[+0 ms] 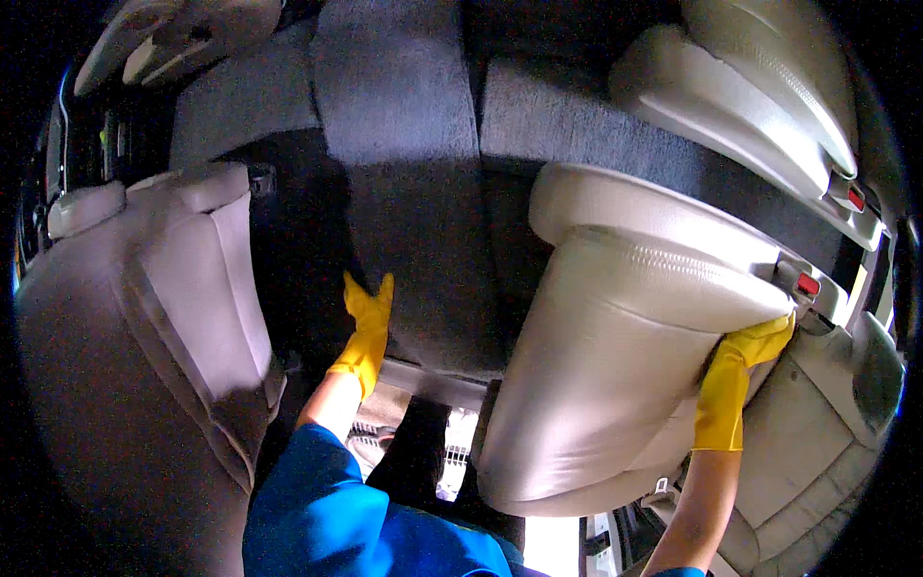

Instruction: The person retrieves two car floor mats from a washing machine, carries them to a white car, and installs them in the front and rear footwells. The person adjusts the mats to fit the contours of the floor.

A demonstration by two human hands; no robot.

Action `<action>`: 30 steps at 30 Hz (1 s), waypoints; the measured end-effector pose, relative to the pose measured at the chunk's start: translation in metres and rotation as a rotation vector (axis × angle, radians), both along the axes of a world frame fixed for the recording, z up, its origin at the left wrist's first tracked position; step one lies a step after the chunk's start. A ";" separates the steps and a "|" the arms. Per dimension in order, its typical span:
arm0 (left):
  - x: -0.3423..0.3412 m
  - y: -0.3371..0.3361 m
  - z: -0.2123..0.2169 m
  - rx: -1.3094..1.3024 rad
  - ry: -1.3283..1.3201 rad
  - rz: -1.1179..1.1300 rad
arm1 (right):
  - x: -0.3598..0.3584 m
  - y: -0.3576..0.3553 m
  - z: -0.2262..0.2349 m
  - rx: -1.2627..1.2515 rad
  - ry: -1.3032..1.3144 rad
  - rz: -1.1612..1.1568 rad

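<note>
Two yellow-gloved hands, left hand (366, 322) and right hand (755, 346), two red buckle buttons (808, 285), and three beige seats (615, 365).

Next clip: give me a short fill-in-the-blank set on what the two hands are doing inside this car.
1. Both hands wear rubber gloves coloured ____.
2. The left hand lies flat on the dark grey ____ in the middle.
3. The right hand grips the edge of the folded beige ____.
4. The release buttons on the buckles are coloured ____.

Missing words: yellow; carpet; seat; red
</note>
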State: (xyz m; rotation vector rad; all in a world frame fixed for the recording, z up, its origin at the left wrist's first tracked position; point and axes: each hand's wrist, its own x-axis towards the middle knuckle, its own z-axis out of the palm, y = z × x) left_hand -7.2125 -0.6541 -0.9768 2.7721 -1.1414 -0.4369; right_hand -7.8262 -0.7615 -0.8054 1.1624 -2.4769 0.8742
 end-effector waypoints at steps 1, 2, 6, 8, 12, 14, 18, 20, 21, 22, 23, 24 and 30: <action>-0.004 -0.008 0.001 0.011 -0.053 0.026 | 0.002 -0.001 0.001 0.007 0.010 0.022; -0.008 -0.019 0.003 0.020 -0.105 0.049 | 0.003 -0.001 0.003 0.012 0.024 0.038; -0.049 -0.067 0.020 0.284 -0.272 0.185 | -0.003 0.003 -0.001 0.022 0.118 0.102; -0.049 -0.066 0.010 0.300 -0.275 0.131 | -0.004 -0.002 0.014 0.085 0.037 0.100; -0.051 -0.077 0.022 0.336 -0.203 0.216 | 0.018 -0.006 0.014 0.067 -0.023 0.067; -0.050 -0.080 0.024 0.308 -0.231 0.195 | 0.013 -0.003 0.012 0.103 0.070 0.096; -0.040 -0.080 0.019 0.210 -0.184 0.083 | 0.009 0.004 0.020 0.110 0.012 0.001; 0.026 -0.043 -0.012 0.097 -0.321 -0.112 | 0.027 -0.013 0.014 0.019 -0.045 0.086; 0.030 -0.046 -0.010 0.128 -0.257 -0.153 | 0.031 -0.011 0.015 -0.012 -0.046 0.095; 0.037 -0.048 -0.007 0.159 -0.195 -0.191 | 0.038 -0.005 0.016 0.001 -0.085 0.174; 0.037 -0.054 -0.001 0.187 -0.126 -0.227 | 0.029 -0.007 0.026 0.049 -0.157 0.224; 0.048 -0.048 0.005 0.005 -0.127 -0.276 | 0.029 -0.007 0.034 0.097 -0.246 0.278; 0.106 -0.053 0.038 -0.346 -0.252 -0.288 | 0.066 -0.002 0.054 0.001 -0.098 0.234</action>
